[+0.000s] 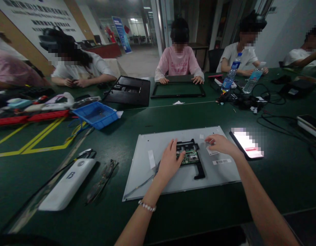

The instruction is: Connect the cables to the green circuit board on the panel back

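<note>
A light grey display panel [137, 171] lies flat on the table in front of me. On it rests a green circuit board [193, 157] in a black plastic frame [199, 171]. My left hand [170, 162] lies over the left side of this frame, its fingers stretched out and the thumb over the board; its palm hides part of both. To the right of the frame, my right hand [221, 144] hovers low over the panel beside a white label [211, 151]. Its fingers are curled together at the tips; anything between them is too small to make out. A thin cable [142, 183] runs under my left wrist.
A lit phone [247, 145] lies right of the panel. On the left are a white power bank [68, 184], glasses [101, 182] and a blue basket [96, 114]. Across the table a person's hands touch a black bezel [178, 95]; a black laptop shell [128, 90] lies beside it.
</note>
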`<action>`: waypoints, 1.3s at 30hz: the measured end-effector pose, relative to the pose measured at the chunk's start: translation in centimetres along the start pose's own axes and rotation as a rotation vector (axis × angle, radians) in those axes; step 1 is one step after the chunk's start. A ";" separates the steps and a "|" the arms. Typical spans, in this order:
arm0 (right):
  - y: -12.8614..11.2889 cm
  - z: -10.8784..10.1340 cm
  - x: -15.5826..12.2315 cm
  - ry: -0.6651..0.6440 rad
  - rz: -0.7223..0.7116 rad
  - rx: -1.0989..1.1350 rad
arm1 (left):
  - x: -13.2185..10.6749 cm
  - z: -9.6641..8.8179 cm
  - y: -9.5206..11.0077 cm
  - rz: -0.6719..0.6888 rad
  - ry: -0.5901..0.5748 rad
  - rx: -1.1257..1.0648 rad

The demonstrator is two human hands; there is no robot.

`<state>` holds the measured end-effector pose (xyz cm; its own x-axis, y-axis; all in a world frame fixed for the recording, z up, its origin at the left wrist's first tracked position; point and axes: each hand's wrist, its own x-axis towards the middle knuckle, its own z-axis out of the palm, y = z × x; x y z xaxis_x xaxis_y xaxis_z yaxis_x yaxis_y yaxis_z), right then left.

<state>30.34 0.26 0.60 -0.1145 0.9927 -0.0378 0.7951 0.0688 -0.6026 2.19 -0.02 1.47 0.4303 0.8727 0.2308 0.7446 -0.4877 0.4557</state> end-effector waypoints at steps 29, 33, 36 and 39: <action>-1.7 0.3 0.6 0.223 -0.125 -0.222 | 0.4 -2.2 -2.0 0.038 -0.257 -0.329; -1.8 1.2 0.9 0.196 -0.145 -0.351 | 0.5 -2.8 -2.1 0.051 -0.315 -0.401; -2.1 1.6 0.8 0.187 -0.113 -0.438 | 0.5 -3.4 -2.1 0.052 -0.356 -0.431; -2.5 1.7 0.8 0.190 -0.079 -0.484 | 0.5 -3.8 -2.1 0.055 -0.391 -0.448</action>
<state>27.25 0.69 0.74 -0.1111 0.9800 0.1649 0.9777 0.1376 -0.1588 -1.12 1.50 3.85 0.6814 0.7312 -0.0308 0.4650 -0.4000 0.7898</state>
